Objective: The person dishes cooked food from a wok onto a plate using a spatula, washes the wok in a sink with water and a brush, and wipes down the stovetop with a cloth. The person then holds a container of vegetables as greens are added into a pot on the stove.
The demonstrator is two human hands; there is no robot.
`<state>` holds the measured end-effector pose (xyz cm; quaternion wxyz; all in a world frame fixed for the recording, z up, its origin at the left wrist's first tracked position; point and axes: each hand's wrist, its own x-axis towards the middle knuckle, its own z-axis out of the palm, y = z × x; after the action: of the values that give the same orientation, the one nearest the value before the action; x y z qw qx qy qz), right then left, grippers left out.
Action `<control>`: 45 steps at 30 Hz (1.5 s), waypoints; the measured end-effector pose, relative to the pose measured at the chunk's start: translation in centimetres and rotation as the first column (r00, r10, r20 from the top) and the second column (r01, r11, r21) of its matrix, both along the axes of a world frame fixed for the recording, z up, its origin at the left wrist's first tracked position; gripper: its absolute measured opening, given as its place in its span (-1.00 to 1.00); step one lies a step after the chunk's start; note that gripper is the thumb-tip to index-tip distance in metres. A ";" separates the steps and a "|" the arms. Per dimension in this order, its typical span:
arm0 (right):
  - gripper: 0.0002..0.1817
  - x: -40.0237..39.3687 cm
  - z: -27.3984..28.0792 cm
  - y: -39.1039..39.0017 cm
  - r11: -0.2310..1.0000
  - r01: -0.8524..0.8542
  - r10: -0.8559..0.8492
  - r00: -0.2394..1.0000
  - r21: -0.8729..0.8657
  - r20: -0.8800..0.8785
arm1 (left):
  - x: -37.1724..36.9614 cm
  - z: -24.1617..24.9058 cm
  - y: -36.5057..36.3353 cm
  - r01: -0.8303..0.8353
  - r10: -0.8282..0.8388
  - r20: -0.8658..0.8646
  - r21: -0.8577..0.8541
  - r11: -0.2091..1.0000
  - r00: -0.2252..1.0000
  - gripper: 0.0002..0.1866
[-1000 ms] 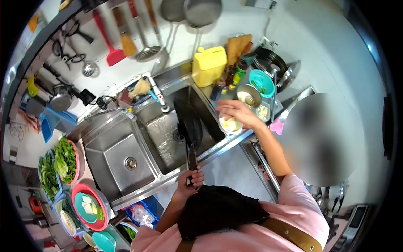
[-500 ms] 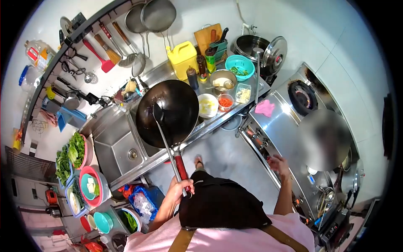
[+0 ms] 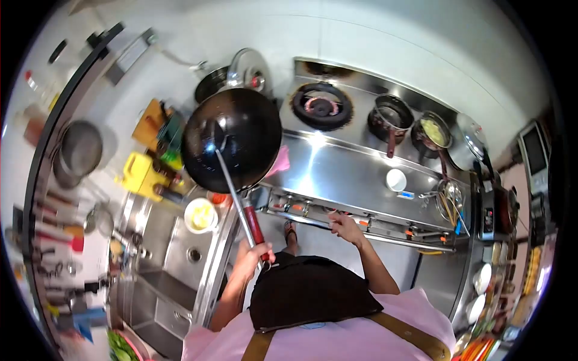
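A dark wok (image 3: 205,162) is held up by its red handle (image 3: 255,225), gripped in my left hand (image 3: 251,260). The same closed hand clasps a long-handled metal wok spatula (image 3: 232,186), whose dark head rests against the inside of the bowl. In this view the wok overlaps the corner between the sink counter and the stove. My right hand (image 3: 345,228) hangs in the air before the stove's front rail, fingers loosely bent and nothing in them.
On the stove are a bare burner (image 3: 322,107), a saucepan (image 3: 390,117), a pan with pale food (image 3: 432,131) and a white bowl (image 3: 395,180). A pink cloth (image 3: 279,162) lies at its left end. Left are the sink (image 3: 174,249), a bowl of yellow food (image 3: 200,215) and a yellow jug (image 3: 143,175).
The view has turned right, from the sink counter towards the stove. The wok and spatula have swung along in my left hand. My right hand's fingers are more bent.
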<state>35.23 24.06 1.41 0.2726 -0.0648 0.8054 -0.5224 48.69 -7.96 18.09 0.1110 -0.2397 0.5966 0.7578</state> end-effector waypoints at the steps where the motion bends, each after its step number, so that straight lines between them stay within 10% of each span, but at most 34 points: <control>1: -0.55 -0.2 -1.1 1.2 0.998 0.007 -0.003 0.998 0.066 -0.061 | -3.5 -0.3 0.1 0.071 -0.071 -0.016 0.032 0.997 0.997 -0.87; 12: -0.52 1.5 2.5 5.4 0.840 0.434 -0.436 0.897 0.324 -0.071 | -38.0 -11.4 4.5 0.415 -0.420 -0.016 0.196 0.888 0.907 -0.87; 22: -0.52 -1.1 1.6 3.7 0.857 0.369 -0.415 0.908 0.360 0.055 | -46.3 -15.1 6.1 0.540 -0.567 0.061 0.237 0.808 0.821 -0.71; 29: -0.57 -11.0 0.5 1.1 0.952 0.053 -0.065 0.997 0.302 0.030 | -41.5 -16.7 6.0 0.199 -0.245 0.122 0.303 0.932 0.962 -0.06; 33: -0.57 -14.4 -0.2 -0.3 0.968 -0.100 0.086 0.994 0.231 0.070 | -29.0 -15.9 3.2 0.065 -0.090 0.070 0.293 0.954 0.993 -0.09; 36: -0.56 -16.1 -0.9 -1.2 0.941 -0.283 0.257 0.955 0.188 0.150 | -16.8 -22.7 -1.5 -0.130 0.032 0.392 0.225 0.966 0.919 -0.39; 40: -0.56 -15.9 -3.1 -2.1 0.941 -0.339 0.323 0.881 -0.014 0.345 | 1.2 -30.3 -11.0 -0.734 0.787 0.246 -0.284 0.617 0.566 -0.72; 43: -0.58 -16.0 -4.0 -6.5 0.887 -0.438 0.457 0.780 -0.149 0.428 | 2.4 -24.4 -16.7 -0.843 0.941 0.144 -0.419 0.337 0.305 -0.57; 45: -0.59 -16.0 -5.7 -10.7 0.848 -0.473 0.529 0.743 -0.236 0.409 | 1.7 -23.6 -20.0 -0.851 0.933 0.178 -0.383 0.359 0.313 -0.49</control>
<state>19.18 13.41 -4.26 0.5813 -0.1694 0.6379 -0.4759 50.36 -28.01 -5.49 -0.2469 -0.6773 0.4082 0.5601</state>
